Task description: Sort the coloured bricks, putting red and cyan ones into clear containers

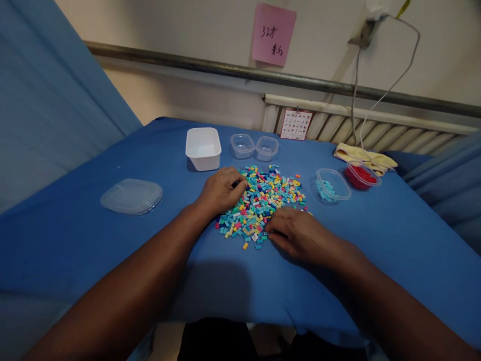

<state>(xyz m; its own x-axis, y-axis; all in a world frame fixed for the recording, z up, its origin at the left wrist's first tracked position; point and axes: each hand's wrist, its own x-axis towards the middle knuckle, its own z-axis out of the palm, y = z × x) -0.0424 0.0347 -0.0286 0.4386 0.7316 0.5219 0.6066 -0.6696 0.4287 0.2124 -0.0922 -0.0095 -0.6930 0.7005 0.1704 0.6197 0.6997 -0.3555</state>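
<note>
A loose heap of small multicoloured toy building bricks [259, 198] lies on the blue cloth in front of me. My left hand [223, 189] rests at the heap's left side, its fingers curled inward with the thumb close to them. At the near right edge of the heap, my right hand [291, 230] has its fingers bent and drawn toward the thumb. Both sets of fingertips are down among the bricks, and whatever they pinch is hidden. To the right stand a clear tub with light blue bricks [327, 191] and a clear tub with red bricks [361, 176].
Behind the heap are a white container [203, 163] and two clear tubs [242, 146]. Stacked clear lids [131, 195] lie at the left. A yellow cloth [364, 156] and hanging cable [361, 128] are at the back right, near the radiator [338, 125]. Blue curtains flank the table.
</note>
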